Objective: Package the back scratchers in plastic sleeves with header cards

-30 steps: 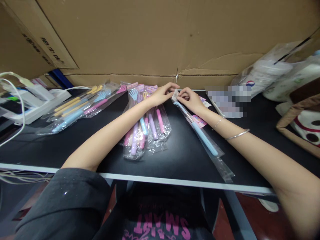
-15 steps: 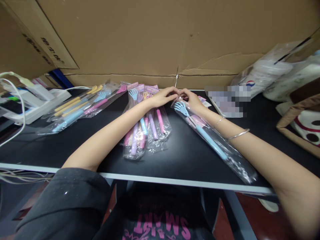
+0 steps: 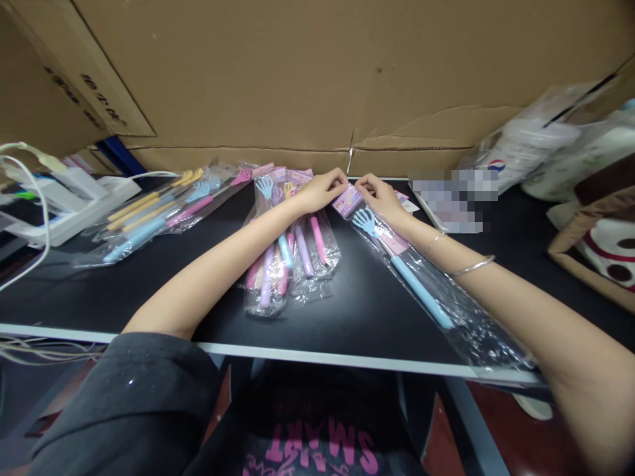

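Observation:
A light-blue back scratcher [image 3: 421,291] with a hand-shaped head lies slantwise in a clear plastic bag [image 3: 476,330] on the right side of the desk. At the bag's top is a purple-pink header card [image 3: 348,200]. My left hand [image 3: 323,190] pinches the card's upper left edge, fingers closed. My right hand [image 3: 381,198] pinches its upper right corner, also closed. Beneath my left forearm lies a pile of bagged back scratchers [image 3: 302,251] in purple, pink and blue, partly hidden by the arm.
More bagged back scratchers [image 3: 149,215], yellow, blue and pink, lie at the left beside a white power strip [image 3: 74,215] with cables. A blurred flat item [image 3: 449,205], a bagged cup [image 3: 530,149] and a brown-handled bag [image 3: 610,244] stand right. Cardboard [image 3: 317,79] walls the back.
The header card now shows flat between my hands, which have moved slightly apart. The bagged blue back scratcher has shifted a little right and toward me.

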The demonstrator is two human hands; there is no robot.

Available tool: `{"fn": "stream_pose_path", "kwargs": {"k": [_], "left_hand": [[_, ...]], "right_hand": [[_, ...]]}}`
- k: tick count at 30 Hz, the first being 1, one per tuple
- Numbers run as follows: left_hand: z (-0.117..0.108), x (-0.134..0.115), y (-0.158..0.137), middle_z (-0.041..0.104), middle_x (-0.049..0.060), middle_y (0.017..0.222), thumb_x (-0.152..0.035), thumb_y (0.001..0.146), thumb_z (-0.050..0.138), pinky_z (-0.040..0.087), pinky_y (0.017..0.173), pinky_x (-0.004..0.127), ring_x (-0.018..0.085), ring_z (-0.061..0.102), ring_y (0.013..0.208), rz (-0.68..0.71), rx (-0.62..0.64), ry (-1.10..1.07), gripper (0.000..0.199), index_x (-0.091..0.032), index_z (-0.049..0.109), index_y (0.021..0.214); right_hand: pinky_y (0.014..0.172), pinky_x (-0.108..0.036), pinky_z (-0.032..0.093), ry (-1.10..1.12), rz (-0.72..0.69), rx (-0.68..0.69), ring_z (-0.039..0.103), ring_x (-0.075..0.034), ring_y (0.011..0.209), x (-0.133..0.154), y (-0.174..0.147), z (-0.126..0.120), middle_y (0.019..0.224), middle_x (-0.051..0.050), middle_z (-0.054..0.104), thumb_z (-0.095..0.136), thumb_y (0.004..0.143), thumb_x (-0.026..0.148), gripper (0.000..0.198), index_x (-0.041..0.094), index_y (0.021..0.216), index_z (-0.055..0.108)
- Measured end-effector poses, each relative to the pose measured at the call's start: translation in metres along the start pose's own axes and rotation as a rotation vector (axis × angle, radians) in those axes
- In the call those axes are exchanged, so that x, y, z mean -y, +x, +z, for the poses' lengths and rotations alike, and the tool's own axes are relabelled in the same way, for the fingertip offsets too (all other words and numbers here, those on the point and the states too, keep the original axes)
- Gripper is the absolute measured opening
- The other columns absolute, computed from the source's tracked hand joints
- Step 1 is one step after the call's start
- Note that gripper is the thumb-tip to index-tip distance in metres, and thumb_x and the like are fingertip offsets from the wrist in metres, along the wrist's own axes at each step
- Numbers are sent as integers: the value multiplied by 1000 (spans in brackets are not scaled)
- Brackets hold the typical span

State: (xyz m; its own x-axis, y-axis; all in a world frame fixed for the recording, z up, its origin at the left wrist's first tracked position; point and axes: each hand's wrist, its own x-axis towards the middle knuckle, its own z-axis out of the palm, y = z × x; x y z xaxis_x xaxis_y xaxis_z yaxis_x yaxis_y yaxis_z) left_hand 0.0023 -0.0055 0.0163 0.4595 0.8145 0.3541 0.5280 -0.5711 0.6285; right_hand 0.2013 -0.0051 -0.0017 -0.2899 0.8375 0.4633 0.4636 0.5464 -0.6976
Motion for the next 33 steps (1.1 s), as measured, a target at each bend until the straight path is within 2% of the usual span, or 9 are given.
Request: {"fn": "stream_pose_path", "kwargs": {"k": [3, 8, 15, 20, 23, 27, 33], "left_hand": [[0, 2, 0, 64, 1, 77, -32, 95, 51, 47, 81, 30, 16, 58, 74, -20, -30, 32, 17, -19, 60, 101], [-4, -2, -2, 67, 2, 80, -32, 96, 50, 47, 83, 31, 17, 62, 78, 1, -92, 61, 18, -20, 62, 103], [-4, -1, -2, 70, 3, 86, -33, 95, 55, 46, 85, 30, 18, 63, 86, 13, -137, 52, 17, -20, 64, 101], [-3, 0, -1, 68, 1, 78, -34, 94, 57, 46, 81, 30, 18, 62, 78, -37, -109, 86, 19, -19, 65, 103], [-3, -1, -2, 69, 2, 82, -33, 91, 61, 47, 84, 32, 18, 63, 79, -67, -110, 97, 20, -19, 65, 106], [-5, -2, -4, 70, 3, 90, -27, 89, 62, 48, 87, 32, 18, 63, 83, -31, -143, 99, 22, -20, 64, 110], [-8, -8, -6, 72, 3, 95, -24, 89, 63, 46, 92, 35, 21, 63, 92, 3, -194, 116, 21, -22, 67, 109]], "right_hand": [[84, -38, 46, -45, -34, -5, 57, -21, 84, 2, -1, -1, 84, -4, 65, 47, 93, 63, 42, 24, 80, 54], [82, -36, 46, -42, -47, 36, 55, -22, 82, 6, -3, -2, 79, -4, 62, 42, 90, 75, 54, 25, 74, 50], [76, -36, 47, -13, -53, 61, 56, -19, 72, 12, -5, 0, 74, -3, 65, 64, 81, 60, 39, 23, 73, 56], [74, -35, 47, -22, -24, -13, 56, -18, 70, 12, -5, 0, 72, -2, 64, 63, 83, 56, 36, 23, 71, 54], [71, -34, 45, -36, -7, -53, 55, -18, 69, 9, -5, -1, 69, -2, 62, 63, 83, 58, 37, 24, 71, 53], [70, -34, 45, -49, 12, -92, 56, -19, 72, 4, -3, -1, 69, -2, 61, 63, 83, 59, 38, 24, 73, 54], [74, -34, 46, -16, 2, -31, 57, -20, 76, 3, -3, -2, 73, -2, 61, 63, 84, 57, 36, 24, 73, 52]]}}
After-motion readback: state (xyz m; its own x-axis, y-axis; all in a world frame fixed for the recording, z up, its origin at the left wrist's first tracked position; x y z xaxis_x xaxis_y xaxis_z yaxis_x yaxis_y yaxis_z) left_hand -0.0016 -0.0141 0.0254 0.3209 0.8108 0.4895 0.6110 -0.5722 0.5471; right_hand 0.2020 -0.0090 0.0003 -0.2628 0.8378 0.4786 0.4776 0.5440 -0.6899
